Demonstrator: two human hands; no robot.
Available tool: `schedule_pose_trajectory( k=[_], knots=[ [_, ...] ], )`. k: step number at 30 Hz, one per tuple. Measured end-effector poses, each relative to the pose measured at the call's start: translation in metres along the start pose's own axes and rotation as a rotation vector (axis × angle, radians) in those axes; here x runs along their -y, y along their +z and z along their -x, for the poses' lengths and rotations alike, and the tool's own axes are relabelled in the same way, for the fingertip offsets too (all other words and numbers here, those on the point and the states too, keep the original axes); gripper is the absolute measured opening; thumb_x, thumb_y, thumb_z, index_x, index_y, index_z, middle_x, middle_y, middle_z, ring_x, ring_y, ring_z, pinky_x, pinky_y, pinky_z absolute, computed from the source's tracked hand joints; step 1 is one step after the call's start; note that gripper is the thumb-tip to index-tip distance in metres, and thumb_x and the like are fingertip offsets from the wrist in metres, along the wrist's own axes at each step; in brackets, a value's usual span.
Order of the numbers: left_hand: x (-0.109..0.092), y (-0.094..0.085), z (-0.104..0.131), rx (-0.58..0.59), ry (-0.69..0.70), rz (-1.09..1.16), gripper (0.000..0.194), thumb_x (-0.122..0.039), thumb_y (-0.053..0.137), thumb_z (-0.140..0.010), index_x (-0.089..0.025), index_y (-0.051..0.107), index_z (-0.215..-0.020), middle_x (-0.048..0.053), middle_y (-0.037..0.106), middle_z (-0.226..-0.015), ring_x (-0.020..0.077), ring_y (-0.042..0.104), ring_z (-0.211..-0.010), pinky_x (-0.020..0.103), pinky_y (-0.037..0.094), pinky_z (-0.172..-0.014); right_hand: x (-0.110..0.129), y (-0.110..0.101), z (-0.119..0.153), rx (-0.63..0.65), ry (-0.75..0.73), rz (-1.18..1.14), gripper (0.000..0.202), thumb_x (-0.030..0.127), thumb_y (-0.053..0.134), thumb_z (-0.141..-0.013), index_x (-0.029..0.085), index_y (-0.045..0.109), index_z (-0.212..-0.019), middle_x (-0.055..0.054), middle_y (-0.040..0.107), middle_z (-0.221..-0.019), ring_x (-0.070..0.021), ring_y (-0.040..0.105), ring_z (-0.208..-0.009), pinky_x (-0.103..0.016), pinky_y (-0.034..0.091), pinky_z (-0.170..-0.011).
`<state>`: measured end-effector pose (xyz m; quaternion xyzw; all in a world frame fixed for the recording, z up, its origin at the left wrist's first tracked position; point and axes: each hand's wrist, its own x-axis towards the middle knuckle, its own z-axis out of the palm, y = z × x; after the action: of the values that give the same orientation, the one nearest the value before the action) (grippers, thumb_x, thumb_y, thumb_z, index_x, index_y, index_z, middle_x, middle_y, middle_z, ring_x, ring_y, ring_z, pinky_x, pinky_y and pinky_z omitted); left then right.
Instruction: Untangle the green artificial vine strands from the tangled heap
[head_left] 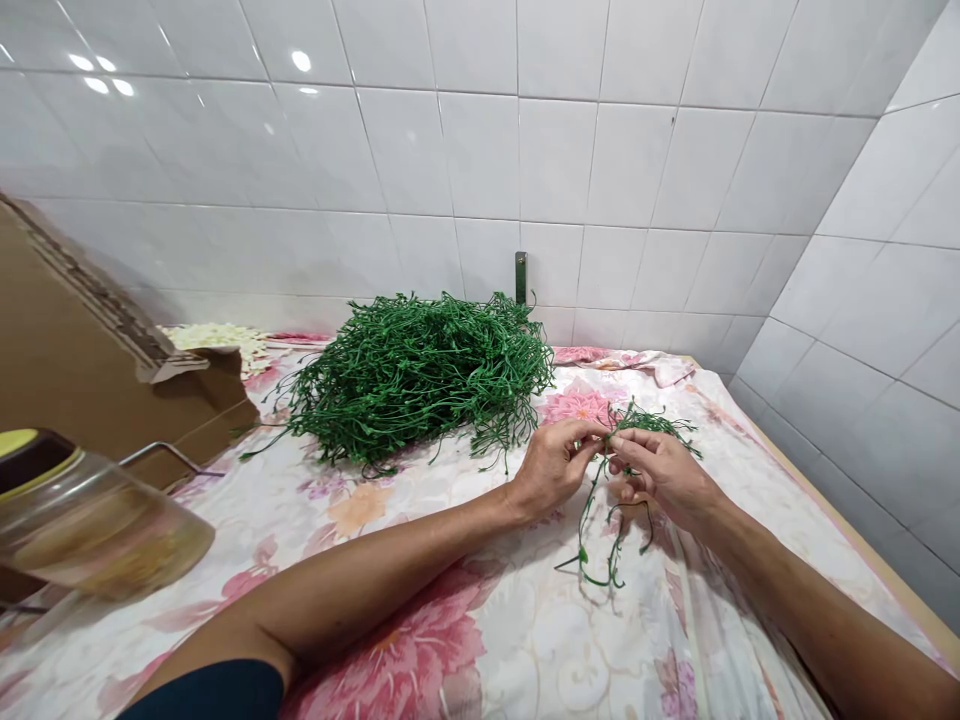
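Head view: the left hand (555, 465) and right hand (667, 475) meet almost fingertip to fingertip above the cloth-covered surface (540, 630), each closed in a narrow pinch on a green plastic sprig (588, 508). The sprig's pinched end lies between the two hands, and its longest visible stem runs from there back toward the person, slightly to the left. Shorter curled strands dangle below the right hand; whether they belong to the same piece, I cannot tell. The fingers hide the exact point of grip.

The large heap of green stems (420, 380) sits beyond the left hand and to its left, near the tiled wall (480, 150), so the left hand is the nearer of the two to it. A small cluster of green stems (660, 422) lies just beyond the right hand's fingers, so that hand is nearer on this side. The two bunches are well apart.
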<state>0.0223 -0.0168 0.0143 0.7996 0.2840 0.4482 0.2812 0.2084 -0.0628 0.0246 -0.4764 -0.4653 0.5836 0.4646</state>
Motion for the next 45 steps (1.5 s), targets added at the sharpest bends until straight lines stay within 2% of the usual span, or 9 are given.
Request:
schedule_pose_trajectory(
  k=[9,18,21,25,29,32,38,41,45],
  knots=[
    [0.001,0.002,0.002,0.017,0.059,-0.070,0.021,-0.024,0.057,-0.097,-0.020,0.072,-0.110,0.007,0.076,-0.102,0.0172,0.069,-0.090,0.030,0.052,-0.083,0.001,0.003,0.001,-0.110,-0.003,0.062,0.038,0.053,0.080,-0.075,0.019,0.068,-0.085,0.002,0.061,-0.074,-0.0090,0.055,-0.048,-0.023,0.049,-0.044],
    [0.004,0.001,0.002,0.028,0.065,-0.128,0.023,-0.024,0.057,-0.096,-0.019,0.075,-0.110,0.008,0.077,-0.100,0.0178,0.069,-0.089,0.030,0.052,-0.084,0.002,0.008,0.003,-0.130,0.022,0.116,0.037,0.053,0.078,-0.076,0.019,0.065,-0.082,0.002,0.061,-0.074,-0.0096,0.058,-0.047,-0.022,0.049,-0.040],
    [0.000,-0.001,-0.001,0.063,-0.063,-0.052,0.023,-0.027,0.061,-0.093,-0.018,0.077,-0.107,0.008,0.077,-0.096,0.0171,0.068,-0.080,0.028,0.052,-0.075,0.000,0.008,0.004,-0.137,0.032,0.116,0.036,0.054,0.075,-0.078,0.021,0.062,-0.082,0.002,0.060,-0.074,-0.0111,0.058,-0.048,-0.027,0.053,-0.040],
    [-0.007,-0.004,-0.006,0.187,-0.317,0.168,0.032,-0.039,0.058,-0.094,-0.015,0.078,-0.100,0.004,0.071,-0.069,0.0127,0.061,-0.053,0.022,0.044,-0.051,-0.002,0.008,0.005,-0.167,-0.059,0.277,0.033,0.051,0.073,-0.080,0.021,0.061,-0.083,0.003,0.057,-0.068,-0.0118,0.057,-0.047,-0.025,0.052,-0.039],
    [-0.009,-0.004,-0.007,0.180,-0.374,0.188,0.032,-0.043,0.063,-0.090,-0.015,0.079,-0.091,0.000,0.063,-0.056,0.0116,0.058,-0.047,0.021,0.041,-0.049,-0.005,0.009,0.004,-0.177,-0.088,0.427,0.028,0.047,0.072,-0.081,0.022,0.063,-0.087,0.003,0.060,-0.064,-0.0147,0.059,-0.047,-0.024,0.049,-0.036],
    [-0.008,-0.003,-0.006,0.131,-0.357,0.136,0.028,-0.039,0.066,-0.089,-0.015,0.079,-0.093,0.000,0.064,-0.057,0.0111,0.056,-0.047,0.022,0.042,-0.051,-0.008,0.009,0.002,-0.167,-0.087,0.437,0.027,0.047,0.071,-0.081,0.022,0.062,-0.086,0.003,0.059,-0.059,-0.0155,0.061,-0.047,-0.024,0.049,-0.038],
    [-0.008,-0.002,-0.004,0.064,-0.213,-0.011,0.022,-0.032,0.064,-0.090,-0.015,0.078,-0.091,0.004,0.072,-0.073,0.0125,0.059,-0.062,0.023,0.043,-0.061,-0.010,0.010,0.001,-0.104,-0.017,0.300,0.033,0.052,0.068,-0.083,0.021,0.058,-0.082,0.005,0.053,-0.058,-0.0146,0.058,-0.047,-0.027,0.050,-0.040],
    [-0.008,-0.002,-0.003,0.084,-0.184,-0.055,0.019,-0.030,0.063,-0.091,-0.015,0.075,-0.092,0.004,0.074,-0.081,0.0124,0.058,-0.064,0.024,0.043,-0.065,-0.010,0.011,0.003,-0.161,-0.093,0.423,0.027,0.047,0.067,-0.083,0.022,0.059,-0.080,0.003,0.057,-0.060,-0.0144,0.057,-0.047,-0.025,0.047,-0.041],
    [-0.005,-0.001,-0.001,0.121,-0.146,-0.069,0.017,-0.028,0.057,-0.094,-0.016,0.068,-0.090,0.003,0.070,-0.080,0.0132,0.057,-0.067,0.025,0.043,-0.067,-0.010,0.011,0.004,-0.216,-0.227,0.578,0.019,0.041,0.067,-0.082,0.022,0.064,-0.081,0.000,0.064,-0.065,-0.0140,0.056,-0.049,-0.025,0.044,-0.043]
  ],
)
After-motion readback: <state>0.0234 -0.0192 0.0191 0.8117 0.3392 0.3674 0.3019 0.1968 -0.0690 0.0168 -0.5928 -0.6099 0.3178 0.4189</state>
